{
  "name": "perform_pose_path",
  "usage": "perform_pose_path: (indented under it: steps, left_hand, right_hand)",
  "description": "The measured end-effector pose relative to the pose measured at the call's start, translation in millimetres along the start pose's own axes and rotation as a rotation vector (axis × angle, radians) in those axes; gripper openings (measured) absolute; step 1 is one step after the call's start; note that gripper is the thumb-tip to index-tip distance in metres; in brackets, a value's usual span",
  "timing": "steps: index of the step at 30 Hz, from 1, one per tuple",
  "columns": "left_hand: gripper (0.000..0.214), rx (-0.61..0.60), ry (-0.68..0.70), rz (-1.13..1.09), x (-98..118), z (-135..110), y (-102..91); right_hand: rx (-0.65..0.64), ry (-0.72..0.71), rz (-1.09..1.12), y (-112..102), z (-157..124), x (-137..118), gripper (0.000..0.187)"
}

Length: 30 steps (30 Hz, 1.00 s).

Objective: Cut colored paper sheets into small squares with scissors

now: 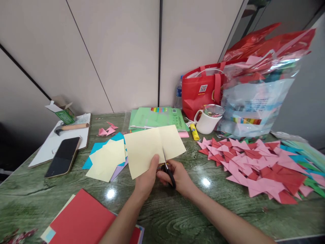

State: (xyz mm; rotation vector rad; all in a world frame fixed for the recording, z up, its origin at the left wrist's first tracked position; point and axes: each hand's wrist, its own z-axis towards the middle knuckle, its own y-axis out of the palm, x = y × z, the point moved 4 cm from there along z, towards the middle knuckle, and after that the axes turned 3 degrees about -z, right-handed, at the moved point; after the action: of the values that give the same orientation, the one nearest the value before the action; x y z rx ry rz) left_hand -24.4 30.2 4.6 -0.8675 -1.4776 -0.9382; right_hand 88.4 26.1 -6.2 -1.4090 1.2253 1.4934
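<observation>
My left hand [148, 176] is closed on a cream sheet of paper [144, 147], thumb on top near its lower edge. In my right hand [177, 178] is a pair of black-handled scissors [170, 177], its fingers wrapped around the handles. The blades sit at a slit that runs up from the sheet's lower edge, and a crease continues above it. Left of the sheet lie cream paper squares [108, 159] on top of blue [94, 152] and purple pieces. The paper is held above the table.
Pink and red folded paper stars [259, 166] spread over the right side. Behind them stand a clear plastic bag [254, 101], a red bag [198, 91] and a white mug [207, 122]. A glue stick [194, 132], green packs [157, 118], a phone [63, 157], a hammer [73, 127] and red paper [82, 220] lie around.
</observation>
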Motion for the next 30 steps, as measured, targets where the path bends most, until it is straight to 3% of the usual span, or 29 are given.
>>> perform_pose_path:
  steps: [11,30]
  left_hand:
    - [0.039,-0.066,0.033,0.023,-9.6,-1.2,4.2]
    - [0.037,-0.097,0.063,0.090,-7.6,-0.4,3.1]
  right_hand:
    - [-0.044,-0.079,0.021,0.8,0.4,-11.4,0.046]
    - [0.018,-0.025,-0.070,-2.6,1.1,-8.9,0.031]
